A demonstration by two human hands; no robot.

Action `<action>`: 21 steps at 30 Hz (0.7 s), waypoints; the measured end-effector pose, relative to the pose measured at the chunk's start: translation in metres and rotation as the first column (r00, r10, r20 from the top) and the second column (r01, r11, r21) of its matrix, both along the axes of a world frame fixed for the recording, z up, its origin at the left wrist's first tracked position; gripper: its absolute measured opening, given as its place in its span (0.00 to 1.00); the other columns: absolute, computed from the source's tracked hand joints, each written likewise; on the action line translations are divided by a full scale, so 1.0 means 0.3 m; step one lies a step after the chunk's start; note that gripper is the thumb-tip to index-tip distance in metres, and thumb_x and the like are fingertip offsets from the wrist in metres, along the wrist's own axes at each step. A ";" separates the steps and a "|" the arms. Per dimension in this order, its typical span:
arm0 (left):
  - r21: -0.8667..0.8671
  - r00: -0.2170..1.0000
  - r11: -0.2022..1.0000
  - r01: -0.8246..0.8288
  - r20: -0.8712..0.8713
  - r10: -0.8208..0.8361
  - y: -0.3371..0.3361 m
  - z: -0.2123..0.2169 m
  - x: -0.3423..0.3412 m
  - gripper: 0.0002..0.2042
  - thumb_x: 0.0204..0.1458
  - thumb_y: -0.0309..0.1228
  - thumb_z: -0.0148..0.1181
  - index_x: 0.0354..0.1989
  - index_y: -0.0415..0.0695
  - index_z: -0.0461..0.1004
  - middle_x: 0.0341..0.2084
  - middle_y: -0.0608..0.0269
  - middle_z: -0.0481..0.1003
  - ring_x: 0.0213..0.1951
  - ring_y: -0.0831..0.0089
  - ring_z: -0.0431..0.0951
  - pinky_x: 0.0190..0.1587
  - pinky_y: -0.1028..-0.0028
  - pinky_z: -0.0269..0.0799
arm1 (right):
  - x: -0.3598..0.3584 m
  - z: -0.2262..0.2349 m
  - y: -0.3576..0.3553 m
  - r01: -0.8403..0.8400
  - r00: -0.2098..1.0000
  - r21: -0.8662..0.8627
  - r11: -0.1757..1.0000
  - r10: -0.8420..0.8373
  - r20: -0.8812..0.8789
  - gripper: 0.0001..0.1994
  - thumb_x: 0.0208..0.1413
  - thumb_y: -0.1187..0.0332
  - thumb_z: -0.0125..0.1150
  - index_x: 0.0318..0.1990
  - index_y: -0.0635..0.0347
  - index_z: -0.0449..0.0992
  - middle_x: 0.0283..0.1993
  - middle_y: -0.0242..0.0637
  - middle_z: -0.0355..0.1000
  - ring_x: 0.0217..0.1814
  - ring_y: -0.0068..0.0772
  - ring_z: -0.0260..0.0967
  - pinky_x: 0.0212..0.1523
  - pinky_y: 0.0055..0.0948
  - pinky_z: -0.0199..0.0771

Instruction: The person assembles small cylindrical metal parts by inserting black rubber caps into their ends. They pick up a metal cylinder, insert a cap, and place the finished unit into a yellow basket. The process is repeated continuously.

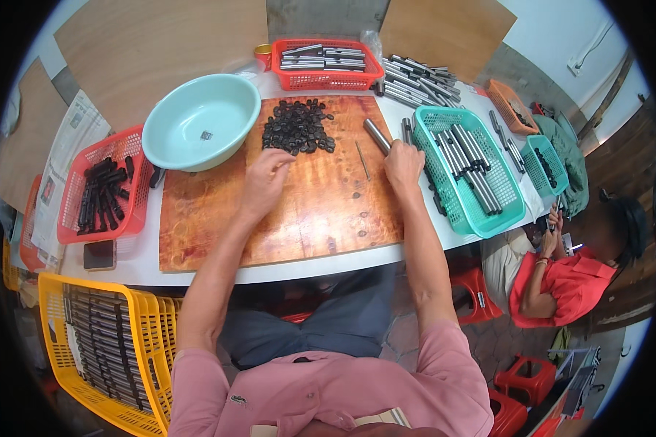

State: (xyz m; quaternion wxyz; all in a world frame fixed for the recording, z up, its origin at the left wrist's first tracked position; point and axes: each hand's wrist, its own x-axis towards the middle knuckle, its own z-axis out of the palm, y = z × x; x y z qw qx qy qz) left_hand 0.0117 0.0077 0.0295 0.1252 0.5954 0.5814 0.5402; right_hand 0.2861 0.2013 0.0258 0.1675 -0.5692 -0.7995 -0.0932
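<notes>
Wooden board (pixel 328 215) on tabletop (pixel 291 270) | right hand (pixel 404 166) closed on metal tube (pixel 376 135) | left hand (pixel 267 175) beside small black pieces (pixel 299 125), grip unclear | other tubes (pixel 481 191) in teal basket (pixel 506 220); pieces loose, completion indeterminable.

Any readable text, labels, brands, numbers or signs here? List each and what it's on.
None legible.
White printed paper sheets at left: too small and blurred.
Small square label inside the pale turquoise round plastic basin: too small.
Small chest emblem on the pink fabric shirt: no words discernible.
</notes>
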 end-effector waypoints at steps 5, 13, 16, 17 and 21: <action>0.041 1.000 0.999 0.012 -0.001 -0.012 0.096 -0.045 0.037 0.08 0.59 0.21 0.56 0.42 0.36 0.82 0.39 0.55 0.79 0.42 0.63 0.80 0.43 0.68 0.76 | -0.007 -0.004 -0.030 -0.011 0.986 -0.044 0.999 0.003 -0.167 0.15 0.51 0.63 0.70 0.43 0.62 0.80 0.43 0.50 0.80 0.47 0.54 0.78 0.47 0.52 0.73; 0.027 0.978 0.998 -0.054 0.203 0.048 0.114 -0.063 -0.007 0.08 0.62 0.23 0.57 0.44 0.37 0.82 0.39 0.58 0.80 0.40 0.69 0.81 0.42 0.72 0.76 | -0.065 0.074 -0.055 -0.004 0.977 -0.240 0.971 -0.048 -0.209 0.17 0.54 0.59 0.68 0.35 0.68 0.83 0.40 0.57 0.80 0.45 0.60 0.79 0.48 0.50 0.77; 0.010 0.911 1.000 -0.006 0.413 0.001 0.118 -0.094 -0.021 0.10 0.64 0.26 0.57 0.49 0.37 0.81 0.42 0.60 0.81 0.41 0.73 0.80 0.43 0.74 0.76 | -0.095 0.113 -0.073 -0.173 0.884 -0.431 0.886 -0.053 -0.465 0.16 0.60 0.59 0.65 0.44 0.65 0.84 0.34 0.44 0.80 0.36 0.43 0.77 0.38 0.41 0.72; 0.005 0.872 1.000 0.006 0.489 -0.007 0.111 -0.113 -0.041 0.11 0.65 0.27 0.57 0.52 0.37 0.80 0.44 0.60 0.81 0.41 0.74 0.80 0.44 0.74 0.77 | -0.141 0.143 -0.108 -0.323 0.771 -0.482 0.815 -0.069 -0.634 0.15 0.61 0.61 0.64 0.43 0.67 0.83 0.33 0.40 0.80 0.34 0.37 0.76 0.37 0.37 0.72; -0.014 0.593 0.965 0.261 0.791 -0.149 0.116 -0.107 -0.045 0.24 0.67 0.34 0.57 0.68 0.37 0.66 0.51 0.57 0.79 0.49 0.73 0.80 0.50 0.72 0.79 | -0.277 0.184 -0.262 -0.633 0.539 -0.467 0.617 -0.082 -0.838 0.12 0.64 0.67 0.62 0.47 0.68 0.81 0.32 0.29 0.76 0.32 0.19 0.69 0.33 0.25 0.67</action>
